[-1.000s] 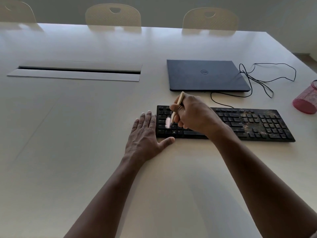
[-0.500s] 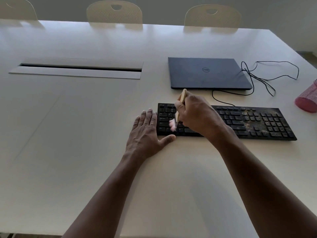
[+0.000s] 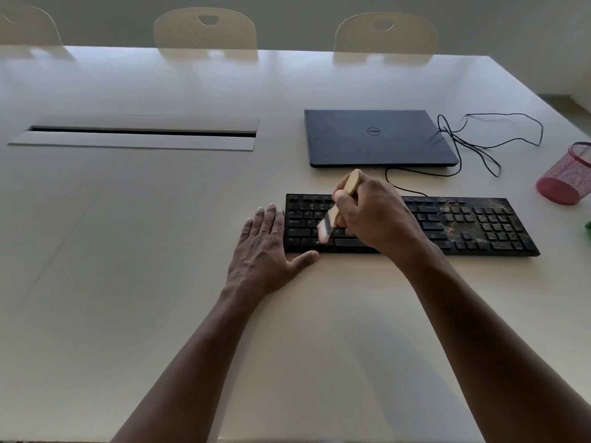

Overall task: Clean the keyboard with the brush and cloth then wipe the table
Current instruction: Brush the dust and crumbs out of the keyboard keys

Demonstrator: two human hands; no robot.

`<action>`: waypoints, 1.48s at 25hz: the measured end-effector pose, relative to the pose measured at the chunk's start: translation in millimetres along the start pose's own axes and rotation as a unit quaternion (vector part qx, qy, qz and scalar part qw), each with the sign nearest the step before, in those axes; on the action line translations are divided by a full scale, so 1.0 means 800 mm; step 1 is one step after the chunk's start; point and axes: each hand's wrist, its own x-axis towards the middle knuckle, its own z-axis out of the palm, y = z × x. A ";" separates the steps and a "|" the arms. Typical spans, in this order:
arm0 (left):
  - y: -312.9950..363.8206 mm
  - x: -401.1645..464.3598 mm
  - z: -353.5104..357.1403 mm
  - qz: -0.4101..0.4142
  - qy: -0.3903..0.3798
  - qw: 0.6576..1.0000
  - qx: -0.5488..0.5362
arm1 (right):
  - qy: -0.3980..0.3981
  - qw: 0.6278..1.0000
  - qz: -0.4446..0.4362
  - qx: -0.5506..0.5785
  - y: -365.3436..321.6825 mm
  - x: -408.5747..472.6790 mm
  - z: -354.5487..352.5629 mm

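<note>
Brushing is judged to be the step in hand. The brush (image 3: 339, 206) is clamped in the grip of the right hand (image 3: 377, 215), fingers curled round its pale wooden handle, with the blurred bristles set down on the lower left keys of the keyboard (image 3: 425, 225). The left hand (image 3: 265, 251) is laid flat on the worktop (image 3: 160, 282), fingers straight and holding nothing, just beside the keyboard's left end, the thumb along its near edge.

The keyboard is black and lies towards the worktop's right edge, its long axis parallel to the near edge, in front of a closed laptop (image 3: 377, 137). The relation that matters: the crumbs (image 3: 460, 219) are scattered over the right end, around the number pad, well apart from the bristles and to the right of the grip along that long axis. The right hand is nearer to them. No cloth can be clearly made out.
</note>
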 end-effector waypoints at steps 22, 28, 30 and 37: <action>0.053 0.038 -0.014 0.094 -0.028 0.995 0.030 | 0.050 0.990 0.091 0.096 0.042 -0.020 -0.026; 0.077 0.056 -0.007 0.123 -0.052 0.990 0.047 | 0.125 0.988 0.083 0.027 0.054 -0.014 -0.039; 0.084 0.061 -0.006 0.120 -0.047 0.991 0.040 | 0.078 0.982 0.118 0.125 0.060 -0.014 -0.039; 0.089 0.074 0.000 0.108 -0.027 0.993 0.026 | 0.126 0.979 0.142 0.075 0.084 -0.015 -0.059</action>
